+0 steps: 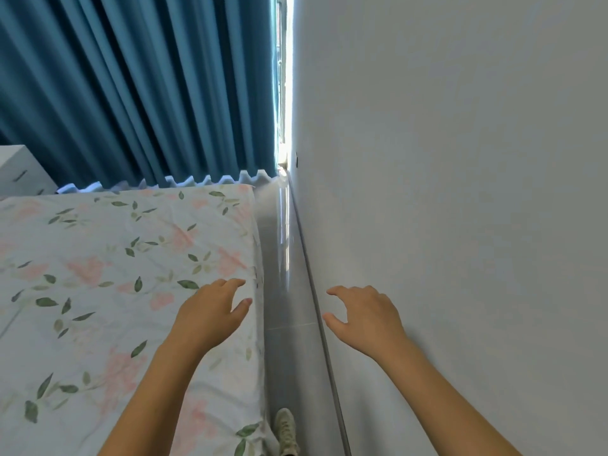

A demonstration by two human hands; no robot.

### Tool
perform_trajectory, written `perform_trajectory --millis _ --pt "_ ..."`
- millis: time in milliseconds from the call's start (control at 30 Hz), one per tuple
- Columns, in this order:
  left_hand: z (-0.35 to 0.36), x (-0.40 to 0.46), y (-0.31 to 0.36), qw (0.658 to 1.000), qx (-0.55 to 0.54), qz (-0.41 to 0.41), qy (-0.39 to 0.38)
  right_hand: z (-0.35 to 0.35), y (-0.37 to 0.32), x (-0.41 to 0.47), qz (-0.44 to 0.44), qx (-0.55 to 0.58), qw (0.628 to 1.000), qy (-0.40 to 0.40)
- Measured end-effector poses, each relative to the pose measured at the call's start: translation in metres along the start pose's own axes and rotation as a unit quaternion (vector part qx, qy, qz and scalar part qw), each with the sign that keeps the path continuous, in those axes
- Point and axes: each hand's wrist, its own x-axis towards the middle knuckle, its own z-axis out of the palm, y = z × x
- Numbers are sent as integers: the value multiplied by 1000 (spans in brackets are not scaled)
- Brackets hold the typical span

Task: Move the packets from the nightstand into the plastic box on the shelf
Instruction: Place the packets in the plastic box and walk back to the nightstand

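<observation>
No packets, nightstand top or plastic box show in the head view. My left hand [210, 311] hovers over the right edge of the bed, fingers apart and curled, holding nothing. My right hand [365, 315] hangs over the narrow floor strip beside the wall, fingers also spread and empty. Both forearms reach forward from the bottom of the frame.
A bed with a floral sheet [115, 291] fills the left. A narrow grey tiled aisle [286, 340] runs between bed and white wall [460, 192]. Blue curtains [148, 93] hang ahead. A white drawer unit [19, 172] stands at far left. My shoe [286, 429] is on the floor.
</observation>
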Motion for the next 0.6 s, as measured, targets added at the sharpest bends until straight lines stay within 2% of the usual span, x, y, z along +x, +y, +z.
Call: perform_trajectory --millis 267,600 --pt "-48 164 -58 999 7 -42 -2 -39 -15 207 -28 -20 999 -26" --pt "-71 352 -52 1000 20 -15 -6 -64 4 397 -21 -8 998 -54"
